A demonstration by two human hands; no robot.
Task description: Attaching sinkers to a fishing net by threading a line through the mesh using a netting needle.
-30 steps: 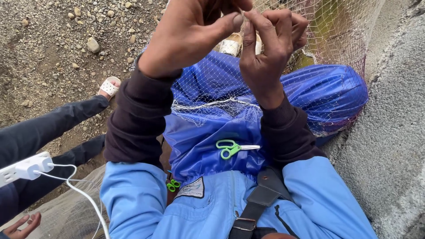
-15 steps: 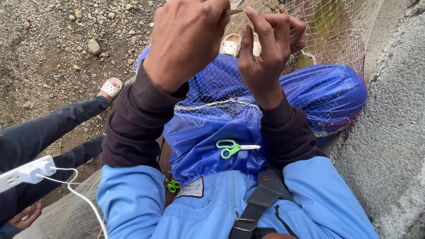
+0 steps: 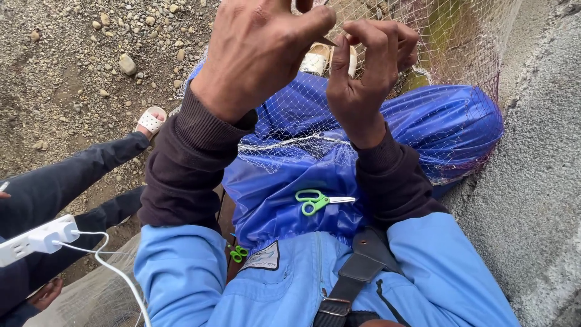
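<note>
My left hand (image 3: 260, 54) and my right hand (image 3: 366, 72) are raised close to the camera, fingertips pinched together on the mesh of a fine white fishing net (image 3: 448, 42). The net drapes over my lap, which is covered by a shiny blue sheet (image 3: 448, 121). Small green-handled scissors (image 3: 315, 201) lie on the blue sheet below my wrists. A second green-handled pair (image 3: 238, 253) sits by my left thigh. I wear dark sleeves under a light blue jacket.
Another person sits at the left in dark trousers (image 3: 78, 175) and a white sandal (image 3: 150, 121), with a white power strip (image 3: 36, 241) and cable on the lap. Gravel ground (image 3: 66, 54) lies ahead; a rough concrete wall (image 3: 538, 181) rises at the right.
Both hands have drifted slightly up and closer to the camera while working the net. The scissors stay put on the blue sheet.
</note>
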